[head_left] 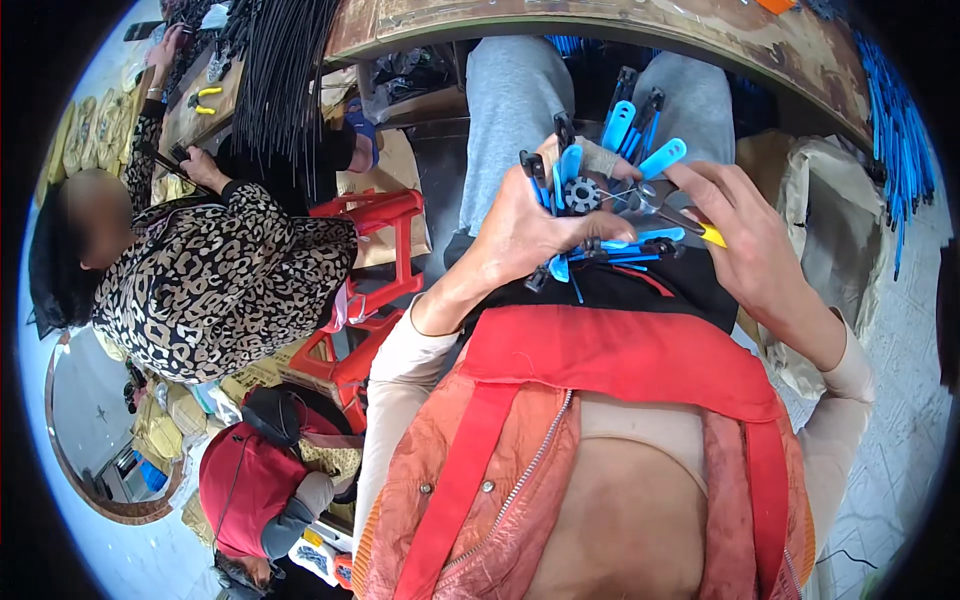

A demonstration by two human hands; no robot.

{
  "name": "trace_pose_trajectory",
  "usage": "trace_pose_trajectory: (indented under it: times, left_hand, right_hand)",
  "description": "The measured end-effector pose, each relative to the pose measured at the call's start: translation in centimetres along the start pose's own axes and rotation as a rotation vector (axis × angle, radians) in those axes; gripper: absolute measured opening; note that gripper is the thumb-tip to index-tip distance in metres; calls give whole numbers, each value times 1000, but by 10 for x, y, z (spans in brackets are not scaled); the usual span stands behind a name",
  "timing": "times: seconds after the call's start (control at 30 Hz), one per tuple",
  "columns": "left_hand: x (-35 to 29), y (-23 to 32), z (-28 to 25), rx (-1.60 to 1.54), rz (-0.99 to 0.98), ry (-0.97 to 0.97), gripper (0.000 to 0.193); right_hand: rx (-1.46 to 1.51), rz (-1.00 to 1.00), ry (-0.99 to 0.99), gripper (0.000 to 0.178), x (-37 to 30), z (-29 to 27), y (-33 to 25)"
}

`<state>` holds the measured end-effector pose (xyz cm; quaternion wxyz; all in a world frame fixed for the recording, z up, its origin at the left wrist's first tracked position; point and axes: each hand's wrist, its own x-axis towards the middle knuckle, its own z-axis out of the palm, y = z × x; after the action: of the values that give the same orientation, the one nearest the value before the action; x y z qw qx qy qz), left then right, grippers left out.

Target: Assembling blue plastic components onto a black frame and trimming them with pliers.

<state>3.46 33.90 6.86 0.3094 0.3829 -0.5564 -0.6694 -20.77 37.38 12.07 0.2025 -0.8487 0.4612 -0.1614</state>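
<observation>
My left hand [535, 225] is closed around a notched dark-grey hub [582, 195] with blue and black ribs fanning out from it; it looks like an umbrella frame. Flat blue tabs [662, 158] and black rib ends stick out on several sides. In my right hand [745, 225] is a pair of pliers [712, 234] with a yellow handle, its metal jaws beside the hub. A thin wire seems to run between the jaws and the hub. Both hands are close together above my lap; the fingertips are partly hidden by the ribs.
A worn wooden bench [740, 40] curves across the far side. Long black ribs [280, 80] hang over it at left, blue ribs [895, 140] at right. A person in a leopard-print top [220, 280] works at left, near red stools [395, 240]. Another person in red [245, 490] bends below.
</observation>
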Motion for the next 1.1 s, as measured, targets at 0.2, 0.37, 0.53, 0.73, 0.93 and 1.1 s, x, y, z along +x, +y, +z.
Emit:
trace_pose_trajectory:
  times: [0.2, 0.37, 0.53, 0.73, 0.93, 1.1]
  left_hand:
    - [-2, 5, 8, 64, 118, 34, 43]
    - [-4, 1, 11, -16, 73, 50, 43]
    - [-2, 1, 7, 5, 100, 61, 44]
    - [8, 2, -1, -141, -23, 34, 45]
    - [33, -4, -16, -92, 89, 79, 45]
    - [51, -7, -26, -38, 120, 112, 44]
  right_hand:
    - [-160, -52, 34, 52, 0, -2, -2]
    - [-304, -73, 36, 50, -1, -8, 2]
    - [-296, -105, -9, 53, 4, -8, 8]
    - [-240, -70, 61, 56, 13, 13, 12]
    - [-225, -116, 145, 57, 43, 27, 33]
    - [-154, -117, 149, 58, 65, 34, 53]
